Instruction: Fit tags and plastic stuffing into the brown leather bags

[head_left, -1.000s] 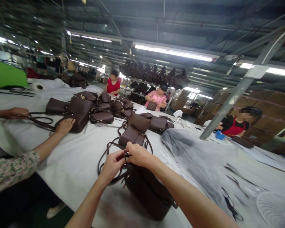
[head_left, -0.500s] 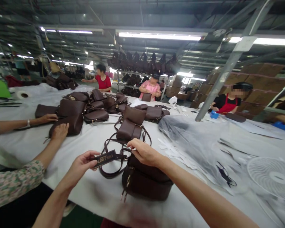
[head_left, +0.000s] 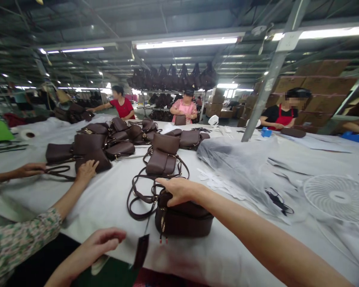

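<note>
A dark brown handbag with zipper pulls stands at the table edge in front of me. My right hand grips its top beside the strap, thumb down on the near side; the other fingertips are partly hidden. The bag's looped strap lies on the cloth to its left. A dark hang tag, blurred, dangles on a thin cord at the table edge. Left of the tag, my left hand is open and holds nothing. Just beyond lies another brown bag with its flap raised.
At left, a co-worker's hands handle a brown bag and strap. More brown bags are heaped behind. Clear plastic sheeting, a white fan and black straps lie right. A metal post rises beyond.
My left hand has let go of the hang tag and moved down and left. The tag now hangs lower, at the table edge. The co-worker's far hand has moved left with a strap.
</note>
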Tool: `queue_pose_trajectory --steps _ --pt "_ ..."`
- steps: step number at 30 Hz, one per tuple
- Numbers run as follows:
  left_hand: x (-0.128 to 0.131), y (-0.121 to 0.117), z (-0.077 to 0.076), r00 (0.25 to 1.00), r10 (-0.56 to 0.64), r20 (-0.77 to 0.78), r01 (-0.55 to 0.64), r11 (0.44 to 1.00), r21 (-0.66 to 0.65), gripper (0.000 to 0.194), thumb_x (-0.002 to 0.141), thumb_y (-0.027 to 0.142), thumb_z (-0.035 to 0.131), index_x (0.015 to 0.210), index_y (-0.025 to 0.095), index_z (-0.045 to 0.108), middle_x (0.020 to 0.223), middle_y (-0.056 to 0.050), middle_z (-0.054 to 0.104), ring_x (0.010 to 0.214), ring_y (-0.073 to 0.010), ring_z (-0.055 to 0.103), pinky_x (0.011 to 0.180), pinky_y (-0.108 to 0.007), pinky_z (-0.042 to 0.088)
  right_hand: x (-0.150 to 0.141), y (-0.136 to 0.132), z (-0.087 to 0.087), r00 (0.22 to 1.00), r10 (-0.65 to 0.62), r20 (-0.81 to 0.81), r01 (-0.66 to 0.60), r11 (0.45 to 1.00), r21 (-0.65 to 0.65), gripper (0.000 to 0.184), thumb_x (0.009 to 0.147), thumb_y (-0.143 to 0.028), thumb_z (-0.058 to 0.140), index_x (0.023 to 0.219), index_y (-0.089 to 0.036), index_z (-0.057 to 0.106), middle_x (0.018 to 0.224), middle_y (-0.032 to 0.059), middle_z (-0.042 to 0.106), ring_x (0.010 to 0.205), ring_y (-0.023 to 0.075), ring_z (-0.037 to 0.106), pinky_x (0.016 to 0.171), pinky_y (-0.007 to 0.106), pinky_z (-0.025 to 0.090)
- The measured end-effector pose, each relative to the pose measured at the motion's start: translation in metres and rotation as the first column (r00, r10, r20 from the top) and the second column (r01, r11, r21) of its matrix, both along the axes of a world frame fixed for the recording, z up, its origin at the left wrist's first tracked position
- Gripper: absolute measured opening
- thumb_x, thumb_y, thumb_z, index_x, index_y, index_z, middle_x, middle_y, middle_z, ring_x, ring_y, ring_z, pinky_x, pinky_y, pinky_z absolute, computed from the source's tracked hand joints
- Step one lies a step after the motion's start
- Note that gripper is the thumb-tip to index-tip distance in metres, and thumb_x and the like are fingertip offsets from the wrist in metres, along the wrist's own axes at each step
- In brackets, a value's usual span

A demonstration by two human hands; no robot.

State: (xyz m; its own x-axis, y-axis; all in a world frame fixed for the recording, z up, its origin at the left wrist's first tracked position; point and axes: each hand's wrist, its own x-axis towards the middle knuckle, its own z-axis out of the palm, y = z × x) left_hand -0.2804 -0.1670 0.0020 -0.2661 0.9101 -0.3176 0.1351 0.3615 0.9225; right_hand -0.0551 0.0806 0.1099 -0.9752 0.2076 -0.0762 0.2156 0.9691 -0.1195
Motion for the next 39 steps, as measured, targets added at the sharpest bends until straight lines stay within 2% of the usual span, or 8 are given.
queue_pose_trajectory --steps 6,11,16,19,25,30,34,39 --pt "0.055 0.119 0.007 0.69 0.222 0.688 -0.343 0.938 0.041 0.027 0.094 0.03 0.049 0.103 0.008 0.062 0.087 -0.016 0.072 0.078 -0.0224 0.071 0.073 -0.033 0.057 0.012 -0.012 -0.001 0.998 -0.026 -0.056 0.026 1.0 0.014 0.081 0.071 -0.032 0.07 0.142 -0.015 0.035 0.115 0.0166 0.067 0.102 0.0309 0.065 0.079 0.034 0.049" --pt "0.04 0.185 0.088 0.704 0.151 0.694 -0.452 0.849 0.274 0.021 0.093 0.013 0.044 0.108 0.011 0.059 0.08 -0.007 0.07 0.061 -0.0137 0.067 0.064 -0.027 0.057 0.017 -0.01 -0.007 0.962 -0.167 -0.215 0.162 0.986 -0.043 0.072 0.068 -0.036 0.077 0.129 -0.016 0.044 0.113 0.0164 0.065 0.1 0.0309 0.064 0.077 0.036 0.048" --pt "0.05 0.204 0.173 0.99 -0.058 0.132 -0.03 0.811 0.584 0.036 0.076 0.013 0.067 0.112 0.015 0.064 0.071 0.0 0.067 0.052 -0.0106 0.055 0.052 -0.021 0.046 0.033 0.01 0.019 0.646 -0.374 -0.665 0.392 0.91 -0.131 0.041 0.079 -0.027 0.066 0.117 -0.018 0.051 0.112 0.0128 0.06 0.103 0.0272 0.059 0.086 0.041 0.049" --pt "0.073 0.203 0.193 0.93 -0.01 -0.368 0.256 0.735 0.628 0.034 0.073 0.016 0.064 0.107 0.017 0.069 0.069 0.002 0.065 0.057 -0.0122 0.053 0.056 -0.022 0.043 0.046 0.021 0.053 0.512 -0.181 -0.84 0.426 0.902 0.065 0.069 0.075 -0.014 0.066 0.139 -0.018 0.038 0.144 0.0198 0.036 0.136 0.0339 0.033 0.107 0.052 0.035" --pt "0.088 0.196 0.203 0.756 -0.052 -0.652 0.451 0.764 0.462 0.012 0.073 0.024 0.061 0.068 0.017 0.07 0.063 -0.002 0.066 0.054 -0.017 0.056 0.052 -0.025 0.042 0.046 0.013 0.102 0.767 0.172 -0.618 0.181 0.866 0.466 0.088 0.072 -0.004 0.063 0.149 -0.028 0.028 0.16 0.0123 0.012 0.146 0.0348 0.005 0.115 0.058 0.013" --pt "0.085 0.196 0.217 0.604 -0.462 -0.649 0.61 0.793 0.004 0.021 0.067 0.023 0.067 0.046 0.019 0.062 0.039 0.001 0.053 0.035 -0.0135 0.046 0.038 -0.023 0.03 0.024 0.003 0.106 0.786 -0.015 -0.618 0.052 0.998 0.043 0.042 0.073 -0.019 0.068 0.114 -0.019 0.06 0.111 0.0117 0.067 0.116 0.0297 0.054 0.101 0.048 0.039" --pt "0.079 0.198 0.229 0.662 -0.532 -0.528 0.654 0.754 0.059 0.006 0.066 0.023 0.067 0.064 0.018 0.067 0.047 0.002 0.061 0.041 -0.0128 0.051 0.043 -0.022 0.037 0.005 0.022 0.107 0.569 -0.531 -0.628 -0.119 0.703 -0.701 0.018 0.059 -0.016 0.071 0.068 -0.019 0.056 0.064 -0.0019 0.062 0.071 0.0193 0.063 0.077 0.038 0.052" --pt "0.058 0.197 0.222 0.809 -0.431 -0.4 0.519 0.843 0.14 0.016 0.064 0.028 0.069 0.059 0.016 0.059 0.049 0.001 0.062 0.037 -0.0117 0.053 0.04 -0.02 0.037 0.008 0.061 0.128 0.307 -0.742 -0.597 -0.432 0.45 -0.782 0.011 0.067 -0.019 0.06 0.07 -0.019 0.05 0.059 -0.002 0.061 0.061 0.0149 0.063 0.066 0.031 0.056"
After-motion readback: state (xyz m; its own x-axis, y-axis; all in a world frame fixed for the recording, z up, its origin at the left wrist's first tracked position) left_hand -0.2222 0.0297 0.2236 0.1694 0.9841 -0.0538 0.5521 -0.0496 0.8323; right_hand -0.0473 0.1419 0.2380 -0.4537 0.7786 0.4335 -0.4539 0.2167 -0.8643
